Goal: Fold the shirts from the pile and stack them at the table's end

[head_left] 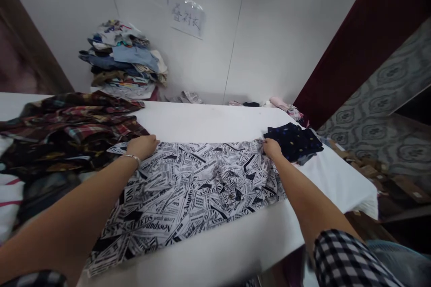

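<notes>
white wall [276, 31] across the top, white table [208, 121] below it. newsprint-pattern garment [188, 188] lies spread on the table, center to lower left of frame. left hand [143, 147], center-left, is closed on its far edge, a bit in from the end. right hand [272, 148], right of center, pinches the far edge near the right end, beside a dark spotted garment [294, 141]. cloth is bunched right of center. handling guess: light, soft, limp, creases easily, not fragile. best hold: far edge near both ends, light pinch, even tension. plaid clothes [84, 121] at left of frame, clothes pile [124, 58] upper left. text: paper sign [187, 19], upper center, handwritten "叠衬衣". cloth print reads "newspaper", "lorem ipsum", "los angeles", partial "assifieds". no brand label legible.
</notes>
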`<state>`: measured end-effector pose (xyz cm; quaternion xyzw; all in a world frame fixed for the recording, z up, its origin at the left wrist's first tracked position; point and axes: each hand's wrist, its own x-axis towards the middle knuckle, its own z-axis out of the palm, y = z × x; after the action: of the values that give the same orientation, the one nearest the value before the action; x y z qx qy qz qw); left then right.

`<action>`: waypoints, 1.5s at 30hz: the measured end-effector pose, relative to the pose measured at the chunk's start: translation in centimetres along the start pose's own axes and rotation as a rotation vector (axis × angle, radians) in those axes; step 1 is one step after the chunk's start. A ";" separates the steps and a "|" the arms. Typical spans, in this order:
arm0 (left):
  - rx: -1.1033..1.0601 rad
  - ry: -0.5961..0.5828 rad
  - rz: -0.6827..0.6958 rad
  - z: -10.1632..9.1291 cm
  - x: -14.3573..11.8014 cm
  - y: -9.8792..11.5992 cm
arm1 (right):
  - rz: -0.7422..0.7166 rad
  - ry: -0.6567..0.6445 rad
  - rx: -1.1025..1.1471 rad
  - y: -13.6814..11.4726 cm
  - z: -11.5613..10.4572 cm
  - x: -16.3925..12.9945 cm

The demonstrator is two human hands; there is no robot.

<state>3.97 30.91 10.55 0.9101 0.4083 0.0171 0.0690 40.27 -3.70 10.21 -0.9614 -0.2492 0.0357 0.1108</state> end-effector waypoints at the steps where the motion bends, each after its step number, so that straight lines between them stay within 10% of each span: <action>1: 0.017 0.003 -0.023 0.3 0.0 -0.1 | 0.018 0.012 -0.009 0.5 0.1 0.0; 10: -0.028 0.239 0.172 -1.0 -3.0 1.5 | -0.152 0.138 0.108 1.0 -0.5 -1.2; 16: -0.146 0.084 0.561 1.5 -9.8 2.9 | -0.598 -0.035 0.555 -2.0 0.6 -9.6; 21: -0.099 0.084 0.467 2.9 -11.1 1.3 | -0.766 0.012 0.496 -2.3 1.6 -16.0; 25: -0.202 0.168 0.477 1.9 -12.3 3.6 | -0.796 0.103 0.391 -2.1 2.2 -17.8; 35: -0.449 -0.030 0.555 1.7 -16.8 17.4 | -0.852 0.199 0.648 -4.8 1.6 -20.3; 45: -0.958 -0.218 0.330 -3.6 -17.2 18.3 | -0.500 0.154 0.728 2.0 2.4 -16.1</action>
<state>5.75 6.48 17.09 0.8252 0.1959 0.1179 0.5165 26.81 -12.76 7.60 -0.7697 -0.4363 0.0216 0.4656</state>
